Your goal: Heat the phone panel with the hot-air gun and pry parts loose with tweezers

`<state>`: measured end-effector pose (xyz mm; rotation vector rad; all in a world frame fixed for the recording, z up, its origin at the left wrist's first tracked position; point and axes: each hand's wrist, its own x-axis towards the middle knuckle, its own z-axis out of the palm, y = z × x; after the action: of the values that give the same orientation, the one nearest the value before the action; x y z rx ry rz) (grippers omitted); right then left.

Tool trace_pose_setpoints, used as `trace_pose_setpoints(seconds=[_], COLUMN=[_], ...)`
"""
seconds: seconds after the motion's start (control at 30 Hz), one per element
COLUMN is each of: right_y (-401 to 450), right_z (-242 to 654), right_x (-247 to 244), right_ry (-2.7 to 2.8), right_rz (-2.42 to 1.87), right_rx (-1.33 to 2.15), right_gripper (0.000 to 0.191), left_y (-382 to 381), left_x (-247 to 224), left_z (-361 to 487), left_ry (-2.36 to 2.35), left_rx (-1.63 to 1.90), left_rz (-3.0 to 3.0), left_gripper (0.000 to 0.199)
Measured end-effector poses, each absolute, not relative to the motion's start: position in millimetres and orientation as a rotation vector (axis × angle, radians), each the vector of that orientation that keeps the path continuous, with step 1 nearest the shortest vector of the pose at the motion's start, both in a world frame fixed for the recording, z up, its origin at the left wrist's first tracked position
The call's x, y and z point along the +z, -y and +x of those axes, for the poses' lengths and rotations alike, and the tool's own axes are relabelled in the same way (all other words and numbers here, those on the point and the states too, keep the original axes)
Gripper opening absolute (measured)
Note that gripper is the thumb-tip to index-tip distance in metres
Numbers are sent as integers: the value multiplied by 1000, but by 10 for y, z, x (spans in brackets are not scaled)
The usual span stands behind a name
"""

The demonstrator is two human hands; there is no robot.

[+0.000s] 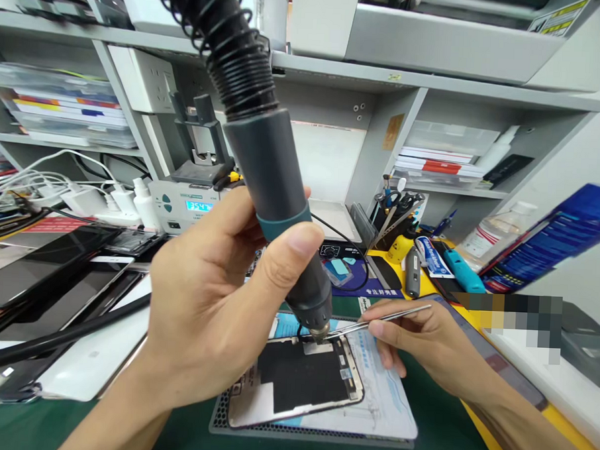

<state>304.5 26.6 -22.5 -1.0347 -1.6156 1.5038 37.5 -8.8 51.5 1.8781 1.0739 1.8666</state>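
My left hand (217, 301) is wrapped round the dark grey handle of a hot air gun (270, 164), its spring-covered hose rising to the upper left. The gun tilts down, with its metal nozzle close above the top edge of a phone screen assembly (298, 377), which lies back side up. In a pinch, my right hand (409, 336) holds metal tweezers (395, 315); their tips are by the nozzle at the phone part's edge. Whether the tips touch the part I cannot tell. Beneath it are a white printed sheet (391, 415) and a perforated mat (222, 420).
Phones and tablets (39, 267) are stacked at the left, crossed by a black cable (61, 334). Behind stands a hot air station (181, 203) with a lit display. A tool holder (394, 216), a clear bottle (498, 234) and a blue box (558, 229) stand at the right.
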Motion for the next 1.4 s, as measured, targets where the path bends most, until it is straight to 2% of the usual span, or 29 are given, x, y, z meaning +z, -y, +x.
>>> trace_pose_setpoints(seconds=[1.23, 1.4], right_y=[-266, -260], right_z=[3076, 3058], right_x=[-259, -236], right_ry=[1628, 1625], right_rz=[-1058, -1052], right_rx=[1485, 1484], right_gripper=[22, 22], left_y=[113, 108], left_x=[504, 496], left_z=[373, 389], left_ry=[-1121, -1129], left_rx=[1849, 1806], left_rz=[1953, 1930], left_gripper=[18, 23])
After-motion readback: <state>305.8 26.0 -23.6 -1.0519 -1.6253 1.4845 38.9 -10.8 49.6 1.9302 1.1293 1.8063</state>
